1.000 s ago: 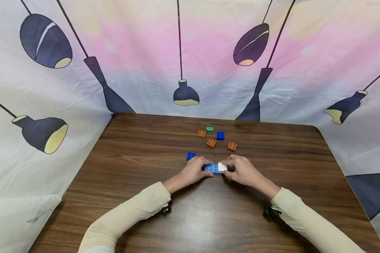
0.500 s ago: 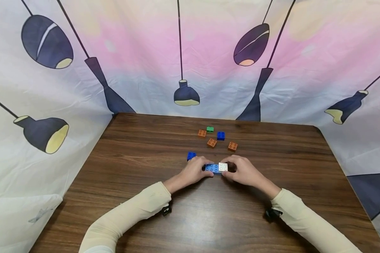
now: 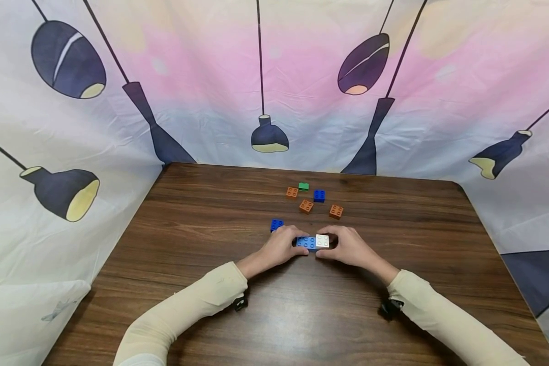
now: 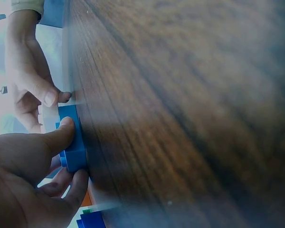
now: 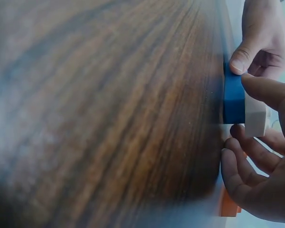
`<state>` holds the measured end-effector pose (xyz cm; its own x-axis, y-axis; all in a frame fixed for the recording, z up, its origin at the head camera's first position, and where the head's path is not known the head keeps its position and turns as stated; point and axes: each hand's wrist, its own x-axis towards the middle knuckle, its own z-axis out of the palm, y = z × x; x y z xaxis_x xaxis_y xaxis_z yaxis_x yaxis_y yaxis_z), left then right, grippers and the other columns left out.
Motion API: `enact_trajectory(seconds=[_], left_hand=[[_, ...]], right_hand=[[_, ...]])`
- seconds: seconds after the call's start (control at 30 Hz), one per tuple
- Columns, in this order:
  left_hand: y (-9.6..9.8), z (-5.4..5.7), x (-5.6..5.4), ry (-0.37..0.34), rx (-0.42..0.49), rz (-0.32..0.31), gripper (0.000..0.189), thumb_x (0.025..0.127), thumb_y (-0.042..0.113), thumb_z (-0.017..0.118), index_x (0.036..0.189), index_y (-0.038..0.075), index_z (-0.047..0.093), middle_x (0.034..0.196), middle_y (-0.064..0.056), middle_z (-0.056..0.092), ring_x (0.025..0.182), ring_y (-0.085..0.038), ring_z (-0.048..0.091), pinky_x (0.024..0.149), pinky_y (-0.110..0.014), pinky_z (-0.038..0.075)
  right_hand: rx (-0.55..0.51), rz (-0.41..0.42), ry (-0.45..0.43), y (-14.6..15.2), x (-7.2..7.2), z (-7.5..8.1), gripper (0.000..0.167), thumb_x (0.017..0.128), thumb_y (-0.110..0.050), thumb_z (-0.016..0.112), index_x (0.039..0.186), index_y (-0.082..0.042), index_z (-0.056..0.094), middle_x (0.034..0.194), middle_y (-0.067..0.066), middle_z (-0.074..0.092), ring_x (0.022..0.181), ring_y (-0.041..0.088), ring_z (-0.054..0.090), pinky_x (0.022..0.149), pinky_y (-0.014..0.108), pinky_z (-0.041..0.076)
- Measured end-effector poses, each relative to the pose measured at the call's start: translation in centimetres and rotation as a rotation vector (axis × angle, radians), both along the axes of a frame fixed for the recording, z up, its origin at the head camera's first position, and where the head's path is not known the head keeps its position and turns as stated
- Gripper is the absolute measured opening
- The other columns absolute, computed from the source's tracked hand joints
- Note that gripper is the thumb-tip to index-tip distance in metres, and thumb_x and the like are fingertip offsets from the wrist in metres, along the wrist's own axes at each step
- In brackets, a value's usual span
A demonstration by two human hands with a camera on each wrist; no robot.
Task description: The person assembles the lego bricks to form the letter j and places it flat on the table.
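A long light-blue toy brick (image 3: pixel 306 243) lies on the table with studs up. On top of its right end sits a white toy brick (image 3: pixel 322 240). My left hand (image 3: pixel 280 245) grips the blue brick's left end, thumb on the near side (image 4: pixel 76 140). Around the right end curve the thumb and fingers of my right hand (image 3: pixel 349 246). In the right wrist view its thumb lies by the seam between the blue brick (image 5: pixel 234 99) and the white brick (image 5: pixel 255 116); firm contact of the other fingers is hard to make out.
Just beyond my left hand lies a dark blue brick (image 3: pixel 276 224). Farther back are orange bricks (image 3: pixel 306 206), (image 3: pixel 336 211), (image 3: pixel 292 192), another dark blue brick (image 3: pixel 319 195) and a green brick (image 3: pixel 304 186). A printed cloth (image 3: pixel 210 101) hangs behind the wooden table (image 3: pixel 201 218).
My right thumb has shifted slightly left and toward me, uncovering more of the white brick. The left hand and the bricks stay in place.
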<state>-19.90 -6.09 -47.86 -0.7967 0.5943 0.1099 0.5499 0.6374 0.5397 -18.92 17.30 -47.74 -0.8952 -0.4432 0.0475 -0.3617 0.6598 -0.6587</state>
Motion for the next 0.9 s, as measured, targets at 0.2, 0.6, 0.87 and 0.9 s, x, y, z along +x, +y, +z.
enact_trajectory(seconds=[0.2,0.6,0.87,0.9], left_hand=[[0.0,0.1,0.0,-0.011,-0.001,0.004,0.043,0.088,0.027,0.082,0.124,0.006,0.074,0.110,-0.008,0.074,0.099,-0.020,0.067,0.084,-0.037,0.049],[-0.1,0.6,0.0,0.006,-0.049,-0.042,0.049,0.089,0.030,0.082,0.128,0.005,0.069,0.118,-0.009,0.073,0.103,-0.021,0.068,0.089,-0.038,0.049],[-1.4,1.2,0.8,0.021,-0.035,-0.060,0.051,0.090,0.032,0.080,0.133,0.008,0.066,0.130,-0.008,0.068,0.121,-0.025,0.061,0.101,-0.045,0.048],[-1.7,1.3,0.8,0.028,-0.026,-0.070,0.051,0.091,0.032,0.080,0.134,0.009,0.066,0.131,-0.008,0.067,0.123,-0.026,0.060,0.102,-0.046,0.047]], right_hand=[[0.013,0.000,0.020,-0.4,-0.2,-0.3,0.045,0.081,-0.030,0.089,0.118,-0.010,0.074,0.104,0.001,0.073,0.084,0.009,0.061,0.072,0.031,0.050],[0.040,-0.008,0.037,-0.7,-0.5,-0.8,0.035,0.081,-0.026,0.089,0.110,-0.010,0.076,0.102,0.001,0.073,0.083,0.010,0.062,0.072,0.032,0.051],[0.045,0.006,0.045,-0.6,-0.5,-0.8,0.035,0.081,-0.027,0.089,0.109,-0.010,0.076,0.099,-0.001,0.072,0.081,0.009,0.060,0.072,0.032,0.050],[0.045,0.004,0.044,-0.6,-0.5,-0.8,0.035,0.081,-0.027,0.089,0.108,-0.010,0.076,0.098,-0.001,0.072,0.080,0.008,0.060,0.072,0.032,0.050]])
